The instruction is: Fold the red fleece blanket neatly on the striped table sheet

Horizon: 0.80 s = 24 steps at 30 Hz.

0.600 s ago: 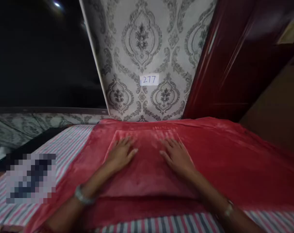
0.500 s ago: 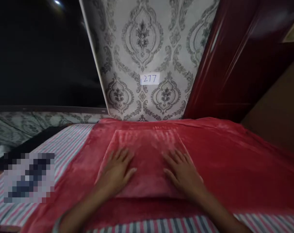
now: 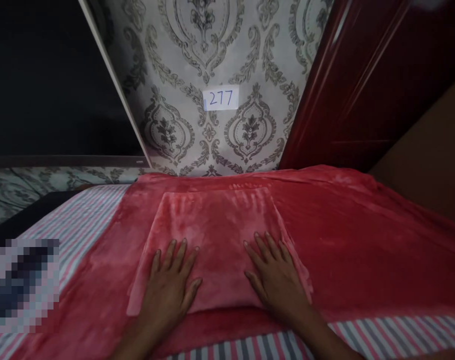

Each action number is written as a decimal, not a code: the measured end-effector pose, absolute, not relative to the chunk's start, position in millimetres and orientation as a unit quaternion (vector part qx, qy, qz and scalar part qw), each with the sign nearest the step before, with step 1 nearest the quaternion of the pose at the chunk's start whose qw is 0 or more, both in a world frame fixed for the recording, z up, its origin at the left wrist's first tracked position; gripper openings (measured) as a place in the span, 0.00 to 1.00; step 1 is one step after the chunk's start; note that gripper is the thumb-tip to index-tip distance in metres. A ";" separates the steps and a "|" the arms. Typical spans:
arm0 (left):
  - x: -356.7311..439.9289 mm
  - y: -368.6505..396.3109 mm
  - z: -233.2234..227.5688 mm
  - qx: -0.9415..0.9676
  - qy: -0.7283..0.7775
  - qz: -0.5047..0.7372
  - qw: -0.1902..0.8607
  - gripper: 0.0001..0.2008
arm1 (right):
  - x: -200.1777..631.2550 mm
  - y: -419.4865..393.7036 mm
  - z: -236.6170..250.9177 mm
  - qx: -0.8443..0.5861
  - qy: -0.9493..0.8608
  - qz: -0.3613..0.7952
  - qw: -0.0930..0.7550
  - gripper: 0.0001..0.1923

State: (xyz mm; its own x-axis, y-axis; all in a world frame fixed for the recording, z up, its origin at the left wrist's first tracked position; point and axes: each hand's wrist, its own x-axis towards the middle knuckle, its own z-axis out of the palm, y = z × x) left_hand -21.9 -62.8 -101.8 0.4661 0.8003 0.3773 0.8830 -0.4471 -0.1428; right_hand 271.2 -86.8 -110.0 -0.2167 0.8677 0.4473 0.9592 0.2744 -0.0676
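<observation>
A red plush blanket (image 3: 362, 240) is spread over a striped sheet (image 3: 85, 220). On it lies a folded rectangle of the same red fabric (image 3: 216, 225), lighter where the pile is brushed. My left hand (image 3: 169, 290) lies flat, fingers spread, on the near left part of that folded piece. My right hand (image 3: 274, 280) lies flat on its near right part. Both palms press down and neither hand grips anything.
A patterned grey wall (image 3: 212, 60) with a small paper label reading 277 (image 3: 220, 98) stands behind the bed. A dark screen (image 3: 43, 80) is at the left, a dark red cabinet door (image 3: 377, 75) at the right. A blurred patch (image 3: 21, 285) covers the near left.
Both hands have slid toward me over the folded red fabric, from its middle to its near edge. The view has tilted down slightly.
</observation>
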 end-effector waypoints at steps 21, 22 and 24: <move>0.9 -88.3 -68.9 -0.866 -0.445 -0.202 0.103 0.27 | 250.5 -99.9 -76.6 -0.579 -0.779 -0.045 0.234 0.27; 5.3 -90.8 -70.7 -0.867 -0.444 -0.201 0.108 0.28 | 245.4 -100.9 -75.4 -0.572 -0.787 -0.042 0.229 0.27; 11.7 -93.6 -76.8 -0.863 -0.453 -0.191 0.113 0.29 | 237.6 -101.4 -75.9 -0.563 -0.798 -0.035 0.212 0.26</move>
State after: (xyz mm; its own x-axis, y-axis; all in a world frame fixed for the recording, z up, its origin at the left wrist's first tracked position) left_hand 11.7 -93.6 -76.8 0.5168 0.7389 0.4324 0.8253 -0.5642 -0.0224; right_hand 237.6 -101.4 -75.9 -0.2757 0.8834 0.3790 0.9135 0.3635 -0.1827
